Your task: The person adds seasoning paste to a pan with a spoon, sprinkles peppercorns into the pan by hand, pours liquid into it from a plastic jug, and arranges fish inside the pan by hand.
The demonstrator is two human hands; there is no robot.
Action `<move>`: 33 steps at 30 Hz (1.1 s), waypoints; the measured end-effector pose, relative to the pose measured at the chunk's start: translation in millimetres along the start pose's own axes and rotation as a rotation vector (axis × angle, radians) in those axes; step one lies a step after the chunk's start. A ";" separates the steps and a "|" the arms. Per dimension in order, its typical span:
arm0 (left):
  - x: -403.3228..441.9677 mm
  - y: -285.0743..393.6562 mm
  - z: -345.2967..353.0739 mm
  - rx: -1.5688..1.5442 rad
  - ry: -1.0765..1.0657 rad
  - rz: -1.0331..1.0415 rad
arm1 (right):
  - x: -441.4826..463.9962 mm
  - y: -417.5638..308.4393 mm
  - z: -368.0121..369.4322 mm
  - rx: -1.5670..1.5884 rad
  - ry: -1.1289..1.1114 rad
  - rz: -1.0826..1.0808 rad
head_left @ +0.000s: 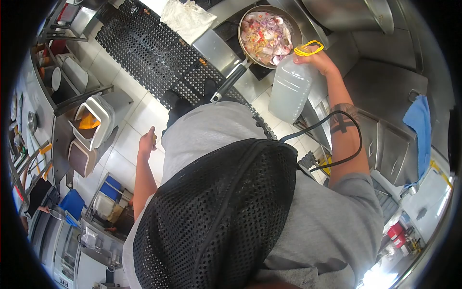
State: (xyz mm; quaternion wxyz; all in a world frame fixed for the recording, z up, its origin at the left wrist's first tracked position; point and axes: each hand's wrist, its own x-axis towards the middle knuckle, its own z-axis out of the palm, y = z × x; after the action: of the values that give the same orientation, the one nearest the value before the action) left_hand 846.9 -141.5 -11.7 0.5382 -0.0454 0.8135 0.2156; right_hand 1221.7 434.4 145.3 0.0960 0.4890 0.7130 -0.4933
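Observation:
My right hand (315,60) is closed at the neck of a clear plastic jug (290,91). Pale, cloudy liquid shows inside the jug. A yellow loop (308,48) sits at the neck by my fingers. The jug's neck end is beside the rim of a frying pan (298,36), and its base points back toward my body. Sliced onion, red and yellow strips and pale pieces (266,37) fill the pan. Its black handle (232,82) points toward me. My left hand (147,142) hangs low at my side, fingers curled around something small and yellowish, too small to name.
A white cloth (187,20) lies on the stove's left edge. Black perforated mats (144,53) cover part of the tiled floor. Stacked bins (98,123) stand by a counter at left. A blue cloth (417,132) hangs at right over steel cabinets (387,144).

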 end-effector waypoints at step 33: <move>12.5 65.8 -18.8 0.255 -0.011 0.184 | -151.5 5.7 108.5 -0.191 0.434 -0.292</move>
State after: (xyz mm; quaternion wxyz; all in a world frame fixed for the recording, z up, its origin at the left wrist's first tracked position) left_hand 805.4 -87.6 3.2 0.5220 0.0990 0.8321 0.1590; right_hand 1265.0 256.8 181.9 -0.0857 0.4641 0.8230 -0.3162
